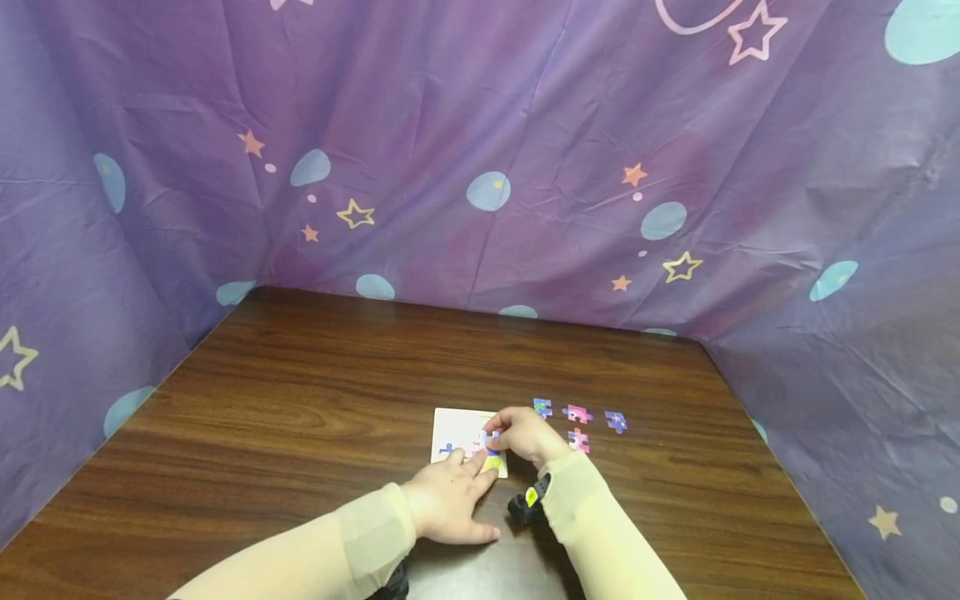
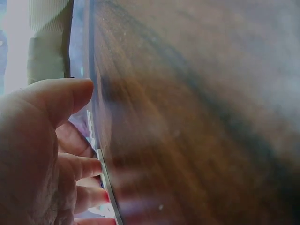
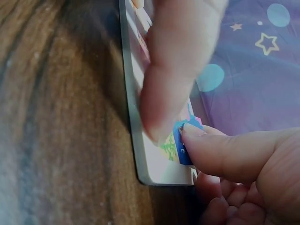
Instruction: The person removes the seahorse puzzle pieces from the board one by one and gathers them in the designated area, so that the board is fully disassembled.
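Observation:
A white puzzle board [image 1: 450, 423] lies on the table, with a few coloured puzzle pieces on it. My left hand [image 1: 450, 500] rests its outstretched fingers on the board, and its thumb is spread apart over the table. At the board's right side, my right hand [image 1: 528, 435] pinches a blue puzzle piece [image 3: 183, 152] between thumb and finger. That piece sits against a yellow-green piece [image 3: 168, 149], which a left fingertip touches in the right wrist view. The left wrist view shows the left fingers [image 2: 86, 166] at the board's edge; the board's face is mostly hidden there.
Several loose puzzle pieces lie right of the board, among them a pink one [image 1: 577, 414], a blue one [image 1: 616, 422] and another pink one [image 1: 577, 440]. The brown wooden table [image 1: 315, 400] is enclosed by a purple patterned cloth [image 1: 420, 125].

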